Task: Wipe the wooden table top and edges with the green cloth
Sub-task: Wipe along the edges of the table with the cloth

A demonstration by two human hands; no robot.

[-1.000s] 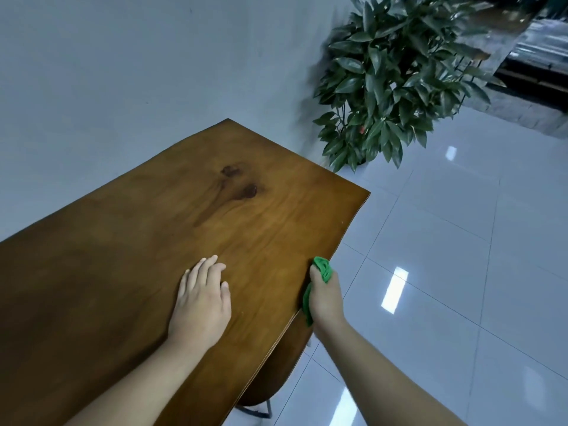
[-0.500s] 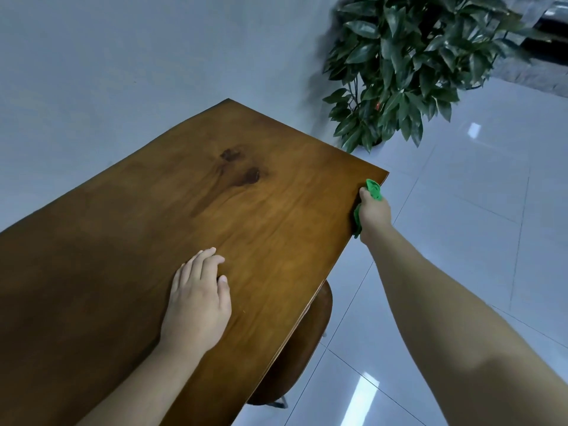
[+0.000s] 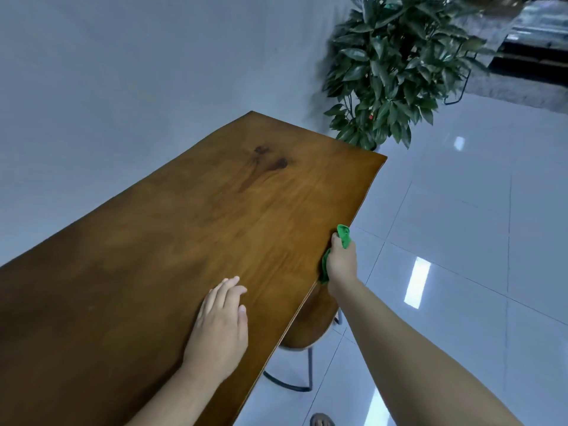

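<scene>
Along the right edge of the brown wooden worktop, the right hand clutches the bunched green cloth, pressed against that edge. On the worktop near the same edge, the left hand lies flat, fingers together.

No readable text, labels, brands, numbers or signs anywhere in view.
</scene>
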